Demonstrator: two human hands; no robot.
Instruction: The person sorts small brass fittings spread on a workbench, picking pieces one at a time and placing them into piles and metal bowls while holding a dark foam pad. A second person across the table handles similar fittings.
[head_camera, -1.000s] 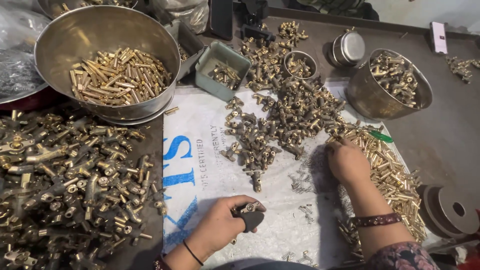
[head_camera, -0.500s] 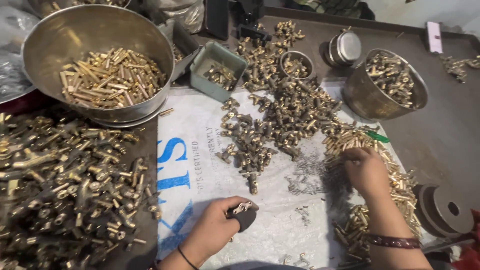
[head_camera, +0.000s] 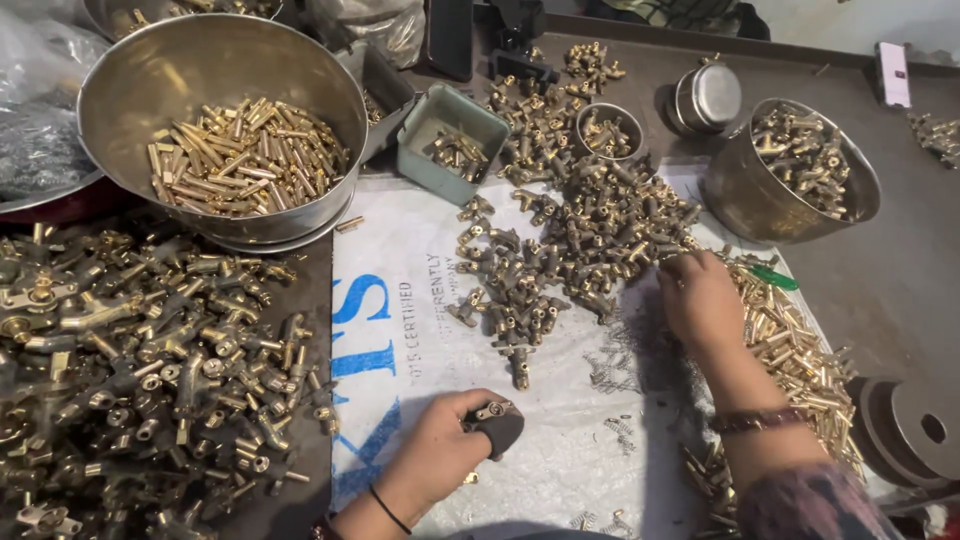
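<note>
My left hand (head_camera: 440, 455) rests low on the white woven sack (head_camera: 420, 300) and grips a small dark holder with a brass fitting (head_camera: 494, 420) set in its top. My right hand (head_camera: 700, 300) reaches out over the sack, its fingers down at the edge of the pile of brass valve fittings (head_camera: 580, 230) and beside a heap of thin brass pins (head_camera: 790, 340). Whether those fingers hold a piece is hidden. Small wire springs (head_camera: 612, 360) lie scattered between my two hands.
A big steel bowl of brass rods (head_camera: 230, 150) stands at the back left. A mass of larger brass fittings (head_camera: 130, 370) covers the left. A green tray (head_camera: 452, 130), a small steel cup (head_camera: 610, 130), a lidded tin (head_camera: 708, 98) and a steel bowl of fittings (head_camera: 795, 170) stand behind.
My right hand has moved away from me along the pin heap, up to the edge of the fitting pile. My left hand keeps the dark holder in about the same place.
</note>
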